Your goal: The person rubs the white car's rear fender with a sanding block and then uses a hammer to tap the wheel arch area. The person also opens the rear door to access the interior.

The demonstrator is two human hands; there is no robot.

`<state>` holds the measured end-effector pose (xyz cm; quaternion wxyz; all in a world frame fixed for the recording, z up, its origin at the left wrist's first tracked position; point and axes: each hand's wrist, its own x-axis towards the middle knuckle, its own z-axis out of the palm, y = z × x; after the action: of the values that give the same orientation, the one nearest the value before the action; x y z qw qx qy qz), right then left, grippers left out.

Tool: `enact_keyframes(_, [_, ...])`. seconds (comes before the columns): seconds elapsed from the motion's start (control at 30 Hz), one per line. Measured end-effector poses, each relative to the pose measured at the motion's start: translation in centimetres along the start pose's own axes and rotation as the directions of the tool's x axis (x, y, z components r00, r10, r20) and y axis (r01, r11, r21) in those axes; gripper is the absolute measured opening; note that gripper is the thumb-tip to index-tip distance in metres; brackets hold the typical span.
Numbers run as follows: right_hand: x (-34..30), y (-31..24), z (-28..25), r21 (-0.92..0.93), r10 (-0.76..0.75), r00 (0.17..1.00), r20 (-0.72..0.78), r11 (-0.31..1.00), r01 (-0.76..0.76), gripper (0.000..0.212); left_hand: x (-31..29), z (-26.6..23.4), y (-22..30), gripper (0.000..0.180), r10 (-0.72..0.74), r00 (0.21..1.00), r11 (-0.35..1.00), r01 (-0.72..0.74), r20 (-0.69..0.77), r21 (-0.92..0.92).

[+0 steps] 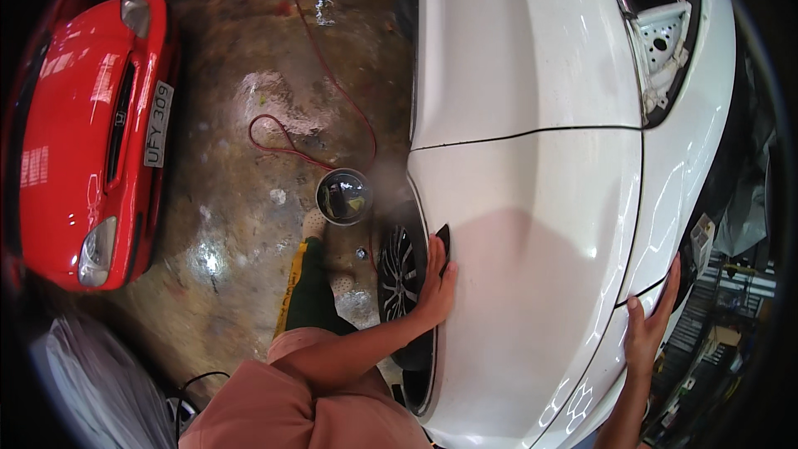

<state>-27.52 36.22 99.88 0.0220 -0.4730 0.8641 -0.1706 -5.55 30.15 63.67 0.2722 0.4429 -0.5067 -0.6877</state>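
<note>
My left hand (436, 289) lies on the fender of the white car (524, 199), just above the wheel arch. Its fingers press a small black sheet (445, 239) with a pointed corner against the paint; most of the sheet is hidden under them. It looks thin, like sandpaper, but its kind is not certain. Further right, my right hand (651, 324) rests against the car's upper edge, by the seam at the fender's far side. Its fingers stretch out, with the thumb apart and nothing in it. Below my left hand is the dark spoked wheel (401, 273).
A round bucket (344, 197) with liquid and a greenish thing inside stands by my foot. A red hose (332, 75) loops over the wet floor (224, 208). A red car (79, 141) is parked at left; a plastic-covered object (104, 382) lies lower left. Shelving (723, 333) fills the right.
</note>
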Motion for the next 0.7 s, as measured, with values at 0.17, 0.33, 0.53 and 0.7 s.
enact_keyframes(0.17, [0.2,0.2,0.0,-0.023,-0.014,1.000,-0.003,1.000,0.014,0.098,5.2,-0.7,-2.4,0.075,-0.022,0.999,0.992,0.015,-0.049,-0.128])
enact_keyframes(0.33, [1.0,-0.2,0.0,0.010,-0.048,0.999,-0.003,0.999,0.048,0.100,16.5,-3.2,-6.3,0.077,-0.198,0.976,0.953,0.170,-0.089,-0.252])
enact_keyframes(0.53, [0.4,0.3,0.1,0.011,-0.013,1.000,-0.019,1.000,0.013,0.100,15.9,-2.3,-6.1,0.079,-0.228,0.970,0.951,0.202,-0.090,-0.233])
enact_keyframes(0.7, [0.5,0.0,0.2,0.011,0.004,1.000,-0.028,1.000,-0.004,0.100,12.5,-0.7,-5.7,0.081,-0.185,0.975,0.969,0.160,-0.122,-0.188])
